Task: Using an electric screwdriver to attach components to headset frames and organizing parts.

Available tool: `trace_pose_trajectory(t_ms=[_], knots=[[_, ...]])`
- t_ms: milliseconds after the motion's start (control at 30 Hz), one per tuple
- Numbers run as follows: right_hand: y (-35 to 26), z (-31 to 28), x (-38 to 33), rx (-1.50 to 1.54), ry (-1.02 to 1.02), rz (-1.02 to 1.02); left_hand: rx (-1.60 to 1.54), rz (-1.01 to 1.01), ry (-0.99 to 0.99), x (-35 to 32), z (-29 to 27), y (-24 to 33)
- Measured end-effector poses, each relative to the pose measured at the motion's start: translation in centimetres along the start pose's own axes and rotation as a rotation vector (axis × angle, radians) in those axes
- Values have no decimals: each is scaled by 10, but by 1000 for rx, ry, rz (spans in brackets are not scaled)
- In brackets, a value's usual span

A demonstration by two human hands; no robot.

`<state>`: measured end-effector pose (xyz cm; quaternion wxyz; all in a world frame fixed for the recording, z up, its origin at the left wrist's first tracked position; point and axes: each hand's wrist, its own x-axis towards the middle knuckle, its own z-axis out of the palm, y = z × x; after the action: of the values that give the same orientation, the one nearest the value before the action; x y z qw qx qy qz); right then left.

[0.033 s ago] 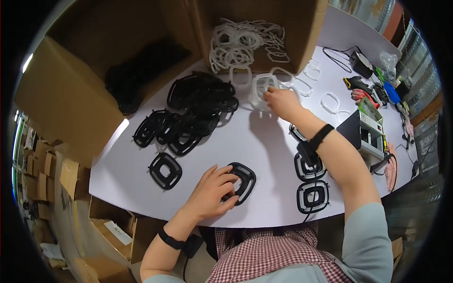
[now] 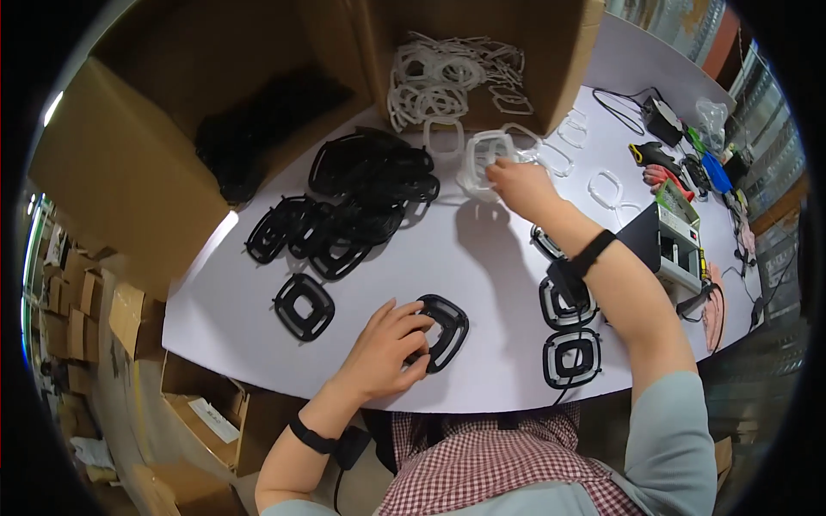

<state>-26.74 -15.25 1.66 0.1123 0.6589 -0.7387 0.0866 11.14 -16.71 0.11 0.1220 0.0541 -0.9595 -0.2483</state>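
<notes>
My left hand [image 2: 391, 348] curls its fingers over the left side of a black square plastic frame [image 2: 453, 331] lying on the table. Farther off, my right hand [image 2: 519, 185] has its fingertips pinched at the edge of a white rounded-square plastic frame [image 2: 490, 146]. That frame is at a small stack of similar white ones, and the fingers partly cover it. Left of centre, a heap of black frames [image 2: 370, 172] lies in front of the boxes, with one single black frame [image 2: 304, 307] nearer to me. Black frames with white rings in them [image 2: 571, 358] form a column beside my right forearm.
A cardboard box [image 2: 564, 69] holds many white frames [image 2: 447, 73]; another box [image 2: 129, 163] holds black parts [image 2: 249, 129]. Loose white frames [image 2: 605, 187] lie at the right. Beyond my right arm are a small grey device [image 2: 678, 249], gloves [image 2: 662, 176] and cables [image 2: 619, 107].
</notes>
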Motion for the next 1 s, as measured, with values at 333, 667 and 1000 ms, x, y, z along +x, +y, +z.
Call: trace_pose_trajectory(t_ms=[333,667,1000], knots=[[-85,-82,-79,706,-106,-149,211,-552,389,-12,31,39],[-112,-92,-110,268,-312,-767,-38,-366,126,-25,4,28],[-108,-98,-114,266,-479,-888,79,-434,101,-19,23,67]])
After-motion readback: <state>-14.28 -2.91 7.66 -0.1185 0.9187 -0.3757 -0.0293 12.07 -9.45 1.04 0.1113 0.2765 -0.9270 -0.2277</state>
